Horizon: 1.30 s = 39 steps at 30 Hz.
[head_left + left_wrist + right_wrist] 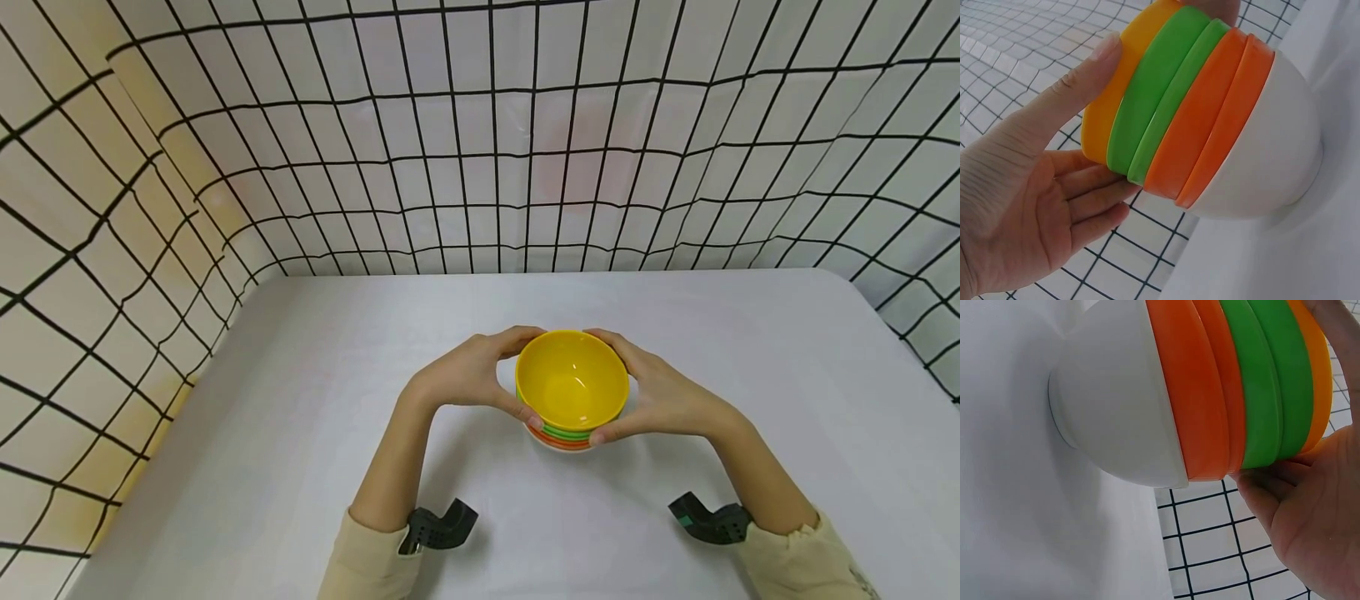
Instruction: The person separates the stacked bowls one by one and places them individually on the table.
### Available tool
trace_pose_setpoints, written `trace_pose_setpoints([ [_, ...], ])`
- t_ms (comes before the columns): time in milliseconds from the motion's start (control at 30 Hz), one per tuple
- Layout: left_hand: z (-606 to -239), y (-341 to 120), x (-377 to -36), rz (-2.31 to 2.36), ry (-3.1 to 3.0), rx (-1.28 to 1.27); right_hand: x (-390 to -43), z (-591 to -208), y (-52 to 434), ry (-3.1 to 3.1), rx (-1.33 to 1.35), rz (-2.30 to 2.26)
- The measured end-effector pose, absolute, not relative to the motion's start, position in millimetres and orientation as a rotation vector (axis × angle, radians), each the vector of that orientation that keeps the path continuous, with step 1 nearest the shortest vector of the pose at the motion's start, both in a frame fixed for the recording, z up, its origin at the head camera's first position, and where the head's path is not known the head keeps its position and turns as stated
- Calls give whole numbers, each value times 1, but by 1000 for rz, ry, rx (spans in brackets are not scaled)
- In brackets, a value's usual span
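My distant head view is showing the left hand (478, 371) and right hand (667, 398) gripping a round, glossy stack of yellow, green, orange and white bowls (573, 383) around the middle of a smooth white tabletop (300, 417). My left wrist view is showing the thumb (1079, 84) pressing the yellow bowl (1099, 128), where matching pressure should be keeping the stack level. My right wrist view is showing black grid lines (1240, 554) beyond the tabletop's edge, seemingly obstructing nothing.
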<state>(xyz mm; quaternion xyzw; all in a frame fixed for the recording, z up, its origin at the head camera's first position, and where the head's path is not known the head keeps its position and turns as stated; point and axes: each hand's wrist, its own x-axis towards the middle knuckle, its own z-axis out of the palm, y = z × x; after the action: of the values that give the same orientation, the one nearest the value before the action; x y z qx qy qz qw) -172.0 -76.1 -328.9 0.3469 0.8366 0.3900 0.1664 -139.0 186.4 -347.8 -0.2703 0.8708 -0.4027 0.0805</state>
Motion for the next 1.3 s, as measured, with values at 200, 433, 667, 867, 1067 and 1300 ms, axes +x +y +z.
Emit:
trace_pose_setpoints([
  [200,-329,-76,-172,1115,2377,981,-140,-349,185,2605,-816,-1205],
  [433,-329,-76,-172,1101,2378,973,-140,-348,184,2604,-813,-1204],
  [667,-329,-77,-172,1100,2375,984,-140,-349,184,2593,-809,-1216],
  [867,-328,-77,-172,1087,2384,986,-140,-349,184,2603,-805,-1211],
  [1067,-327,-76,-171,1080,2385,979,-139,-348,183,2616,-799,-1201],
  [1300,-327,-76,-171,1084,2383,977,-139,-348,182,2612,-811,-1206],
])
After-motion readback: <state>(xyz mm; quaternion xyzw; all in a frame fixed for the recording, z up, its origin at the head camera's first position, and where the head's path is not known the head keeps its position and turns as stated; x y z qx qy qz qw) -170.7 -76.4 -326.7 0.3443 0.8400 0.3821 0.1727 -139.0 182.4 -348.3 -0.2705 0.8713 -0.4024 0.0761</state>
